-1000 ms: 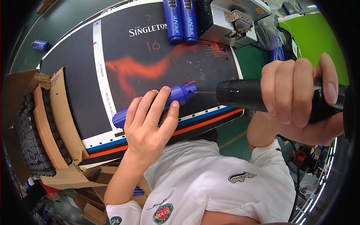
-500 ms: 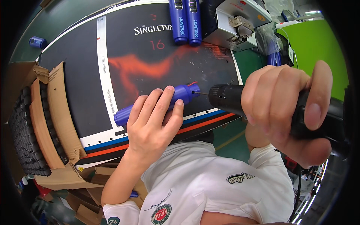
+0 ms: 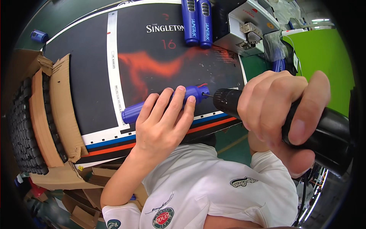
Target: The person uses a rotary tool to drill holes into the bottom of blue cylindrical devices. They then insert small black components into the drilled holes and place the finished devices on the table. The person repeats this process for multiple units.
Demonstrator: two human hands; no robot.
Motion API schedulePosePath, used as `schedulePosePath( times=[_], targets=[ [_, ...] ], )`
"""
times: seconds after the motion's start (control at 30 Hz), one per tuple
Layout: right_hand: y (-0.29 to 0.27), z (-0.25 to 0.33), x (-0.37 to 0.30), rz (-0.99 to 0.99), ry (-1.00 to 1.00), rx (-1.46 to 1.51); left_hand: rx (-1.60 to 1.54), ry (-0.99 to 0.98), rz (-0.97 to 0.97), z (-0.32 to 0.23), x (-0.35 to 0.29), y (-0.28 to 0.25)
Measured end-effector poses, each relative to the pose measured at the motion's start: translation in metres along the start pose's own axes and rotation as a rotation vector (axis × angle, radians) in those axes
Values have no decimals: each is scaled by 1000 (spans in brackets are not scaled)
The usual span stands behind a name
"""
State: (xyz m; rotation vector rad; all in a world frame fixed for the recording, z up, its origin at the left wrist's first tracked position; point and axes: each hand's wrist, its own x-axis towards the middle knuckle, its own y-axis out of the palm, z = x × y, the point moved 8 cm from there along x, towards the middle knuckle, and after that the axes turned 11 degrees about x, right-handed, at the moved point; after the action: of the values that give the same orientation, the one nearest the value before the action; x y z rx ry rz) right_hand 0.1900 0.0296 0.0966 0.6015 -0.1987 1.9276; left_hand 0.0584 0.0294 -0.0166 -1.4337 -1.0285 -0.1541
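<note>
My left hand (image 3: 162,124) lies over a blue plastic tube-shaped handle (image 3: 133,113), pressing it to the dark printed sheet with its fingers curled round it. A short red wire (image 3: 202,84) sticks out at the tube's narrower right end. In my right hand (image 3: 280,108) is a black electric screwdriver (image 3: 327,128), gripped by its body and pointing left. Its thin bit (image 3: 208,95) meets the side of the tube's right end; a screw there is too small to make out.
Two blue handles (image 3: 198,28) lie at the back, beside a white-and-black machine with a metal fitting (image 3: 251,34). On the left stands a cardboard box (image 3: 63,110) holding rows of black parts (image 3: 28,126). A small blue piece (image 3: 39,36) rests at far left, a green surface (image 3: 324,57) at right.
The view has shifted slightly. The screwdriver has tilted, its rear end lower, with its bit still at the tube's end. My left hand keeps its hold.
</note>
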Motion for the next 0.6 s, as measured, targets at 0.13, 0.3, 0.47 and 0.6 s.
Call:
schedulePosePath(
  times=[0.13, 0.3, 0.47, 0.6],
  targets=[
    [3, -1, 2, 3, 30, -21, -13, 5, 32, -1, 0, -1],
    [2, -3, 3, -10, 82, -16, 5, 4, 46, -2, 0, -2],
    [-8, 2, 0, 25, 3, 76, 5, 4, 32, -4, 1, -1],
    [-47, 35, -32, -162, -161, 349, 7, -20, 72, -2, 1, 1]
  ],
)
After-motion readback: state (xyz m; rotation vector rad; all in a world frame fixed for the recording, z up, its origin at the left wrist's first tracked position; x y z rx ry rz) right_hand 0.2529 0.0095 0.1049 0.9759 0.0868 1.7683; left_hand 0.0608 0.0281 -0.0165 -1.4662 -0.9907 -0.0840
